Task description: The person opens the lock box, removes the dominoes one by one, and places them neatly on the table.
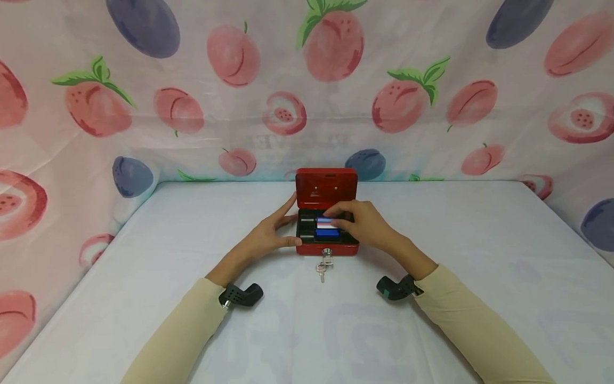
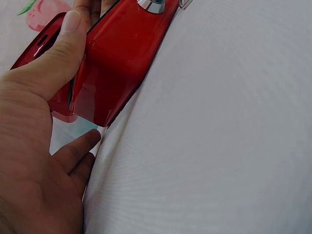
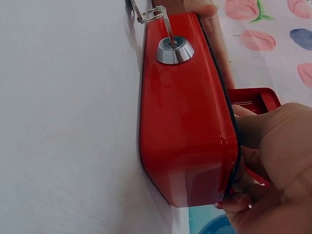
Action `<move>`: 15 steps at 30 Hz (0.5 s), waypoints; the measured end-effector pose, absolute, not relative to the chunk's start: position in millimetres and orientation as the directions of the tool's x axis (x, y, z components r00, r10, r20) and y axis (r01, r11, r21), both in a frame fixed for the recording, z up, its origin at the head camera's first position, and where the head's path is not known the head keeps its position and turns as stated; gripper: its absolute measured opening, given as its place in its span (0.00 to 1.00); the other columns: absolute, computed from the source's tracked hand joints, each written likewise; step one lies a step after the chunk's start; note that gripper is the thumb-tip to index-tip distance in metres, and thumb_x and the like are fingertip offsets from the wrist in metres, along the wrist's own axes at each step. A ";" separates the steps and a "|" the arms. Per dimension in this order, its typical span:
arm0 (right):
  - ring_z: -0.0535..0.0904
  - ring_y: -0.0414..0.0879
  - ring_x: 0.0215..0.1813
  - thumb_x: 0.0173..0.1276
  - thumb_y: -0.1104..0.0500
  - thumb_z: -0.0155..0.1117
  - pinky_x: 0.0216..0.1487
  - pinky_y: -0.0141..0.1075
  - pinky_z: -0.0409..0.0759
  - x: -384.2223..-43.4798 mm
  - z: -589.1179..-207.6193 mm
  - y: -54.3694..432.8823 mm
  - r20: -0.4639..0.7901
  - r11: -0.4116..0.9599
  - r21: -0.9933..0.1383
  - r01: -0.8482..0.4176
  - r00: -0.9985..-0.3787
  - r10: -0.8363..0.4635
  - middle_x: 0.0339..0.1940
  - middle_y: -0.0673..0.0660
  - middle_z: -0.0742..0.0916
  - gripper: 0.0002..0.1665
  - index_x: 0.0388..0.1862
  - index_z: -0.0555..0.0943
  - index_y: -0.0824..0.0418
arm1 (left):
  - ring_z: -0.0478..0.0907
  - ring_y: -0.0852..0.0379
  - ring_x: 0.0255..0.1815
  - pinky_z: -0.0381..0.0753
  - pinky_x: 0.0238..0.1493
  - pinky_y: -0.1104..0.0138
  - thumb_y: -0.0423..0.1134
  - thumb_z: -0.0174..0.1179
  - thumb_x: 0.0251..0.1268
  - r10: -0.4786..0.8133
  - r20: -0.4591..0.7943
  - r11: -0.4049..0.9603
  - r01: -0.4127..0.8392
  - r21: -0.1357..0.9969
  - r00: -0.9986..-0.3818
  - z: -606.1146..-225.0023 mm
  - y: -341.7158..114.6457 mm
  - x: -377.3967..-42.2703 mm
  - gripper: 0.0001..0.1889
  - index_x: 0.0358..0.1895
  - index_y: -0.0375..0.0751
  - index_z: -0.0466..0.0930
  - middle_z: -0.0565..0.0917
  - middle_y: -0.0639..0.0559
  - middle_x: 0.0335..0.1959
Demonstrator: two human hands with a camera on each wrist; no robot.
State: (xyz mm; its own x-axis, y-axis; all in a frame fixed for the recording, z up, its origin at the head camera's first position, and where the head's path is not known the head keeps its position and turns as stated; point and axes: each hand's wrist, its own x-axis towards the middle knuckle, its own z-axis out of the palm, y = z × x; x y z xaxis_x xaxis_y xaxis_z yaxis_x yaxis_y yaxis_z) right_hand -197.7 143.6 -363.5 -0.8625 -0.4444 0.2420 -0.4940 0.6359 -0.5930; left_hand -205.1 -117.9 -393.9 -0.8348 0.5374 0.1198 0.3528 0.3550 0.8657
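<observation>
A red metal cash box (image 1: pixel 328 249) stands on the table with its lid (image 1: pixel 326 188) raised. In its black inner tray (image 1: pixel 307 226) is a flat blue-and-white striped card (image 1: pixel 326 225) with a blue block (image 1: pixel 327 233) in front of it. My right hand (image 1: pixel 366 224) reaches in over the right rim and pinches the card between thumb and index finger. My left hand (image 1: pixel 266 232) touches the box's left side, fingers spread, one reaching up to the lid. Its thumb (image 2: pixel 61 51) rests on the rim near the front corner.
A key sits in the silver lock (image 3: pixel 175 50) on the box front, and a second key (image 1: pixel 321 273) hangs from its ring. White cloth (image 1: pixel 268 330) covers the table. Behind it hangs a fruit-print curtain (image 1: pixel 336 106). Each wrist wears a black camera mount (image 1: pixel 242 295).
</observation>
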 end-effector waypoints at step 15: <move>0.78 0.48 0.47 0.67 0.61 0.64 0.53 0.44 0.77 -197.8 -362.1 144.9 0.297 0.622 -0.598 -0.505 -0.861 -0.413 0.46 0.53 0.86 0.13 0.50 0.84 0.57 | 0.63 0.50 0.69 0.53 0.68 0.44 0.43 0.70 0.55 0.532 0.128 0.371 0.366 0.853 -0.837 -395.9 -118.7 -205.6 0.53 0.75 0.74 0.40 0.63 0.44 0.71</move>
State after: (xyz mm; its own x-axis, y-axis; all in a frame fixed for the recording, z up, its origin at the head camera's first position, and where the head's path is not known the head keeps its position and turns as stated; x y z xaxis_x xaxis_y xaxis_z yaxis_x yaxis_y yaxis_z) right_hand -197.8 144.9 -362.1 -0.8609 -0.4134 0.2966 -0.5049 0.6221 -0.5984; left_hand -205.6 -118.7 -395.9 -0.8370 0.5320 0.1277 0.3662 0.3713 0.8533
